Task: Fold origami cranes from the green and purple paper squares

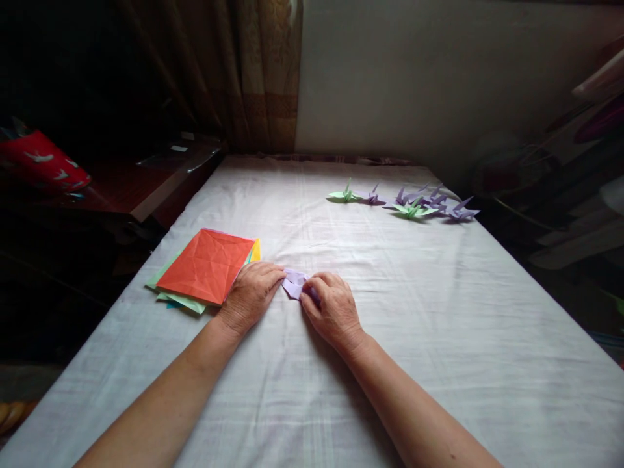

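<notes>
Nearest are the two forearms, which the lower edge of the view cuts off. The left hand (248,292) has its fingers close together, the tips at the left edge of a small folded lilac paper (293,285); whether they grip it, I cannot tell. The right hand (336,309) has thumb and fingers clamped on the paper's right part, and covers much of it. The paper lies low over a pale, wrinkled cloth (414,364), which covers the table. On the left, a stack of coloured sheets (205,266), the top one red and creased, is partly hidden behind the left hand. Farther, near the far right corner, stand green and purple paper cranes (412,209); some overlap, so counting is difficult. At left, a dark desk (131,195) carries a clear packet (180,153); a red object with white birds (43,162) is cut off. Behind are a brown curtain (263,71) and a grey wall (419,78). Things at the right edge are too dark to name.
</notes>
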Tool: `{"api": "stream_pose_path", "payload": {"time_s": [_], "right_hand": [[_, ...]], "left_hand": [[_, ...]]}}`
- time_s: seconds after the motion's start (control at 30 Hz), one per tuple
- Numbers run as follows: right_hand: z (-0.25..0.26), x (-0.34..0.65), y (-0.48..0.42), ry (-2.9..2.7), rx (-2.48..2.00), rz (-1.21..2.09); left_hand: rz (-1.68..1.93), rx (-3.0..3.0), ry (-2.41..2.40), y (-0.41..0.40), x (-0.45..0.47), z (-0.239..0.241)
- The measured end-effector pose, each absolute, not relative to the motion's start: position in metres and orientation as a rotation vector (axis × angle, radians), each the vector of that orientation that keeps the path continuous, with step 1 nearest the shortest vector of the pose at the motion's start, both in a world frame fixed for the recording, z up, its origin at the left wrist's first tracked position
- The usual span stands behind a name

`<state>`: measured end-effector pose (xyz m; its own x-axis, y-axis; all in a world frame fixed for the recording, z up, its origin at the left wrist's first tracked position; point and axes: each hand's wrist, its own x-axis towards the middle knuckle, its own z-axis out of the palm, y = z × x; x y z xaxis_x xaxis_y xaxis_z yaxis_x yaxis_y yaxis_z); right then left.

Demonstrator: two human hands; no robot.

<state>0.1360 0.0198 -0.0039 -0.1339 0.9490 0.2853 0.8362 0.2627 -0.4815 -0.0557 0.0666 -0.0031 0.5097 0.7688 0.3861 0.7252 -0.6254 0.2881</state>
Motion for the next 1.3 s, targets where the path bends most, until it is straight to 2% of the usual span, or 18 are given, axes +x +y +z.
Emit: {"api": "stream_pose_path", "payload": {"time_s": [0.27, 0.4, 0.63, 0.87, 1.03, 1.3], "right_hand": [[-0.007, 0.139, 0.019, -1.998, -1.622, 0.260], [-0.009, 0.139, 0.020, -1.968, -1.620, 0.280], [-0.008, 0.140, 0.018, -1.933, -1.634, 0.287], [-0.005, 0.143, 0.015, -1.919, -1.694, 0.254], [-0.002, 0.151, 0.014, -1.938, -1.738, 0.254], [0.006, 0.167, 0.005, -1.951, -1.763, 0.318]], "left_hand": [[0.738, 2.635, 1.191, 0.054, -0.038, -0.005], [0.736, 2.588, 1.350, 0.059, -0.038, -0.004], [0.554, 2.557, 1.514, 0.070, -0.041, 0.006], [0.498, 2.610, 1.330, 0.083, -0.040, 0.013], [0.358, 2.638, 1.374, 0.083, -0.034, 0.021], [0.428, 2.204, 1.452, 0.057, -0.022, 0.032]]}}
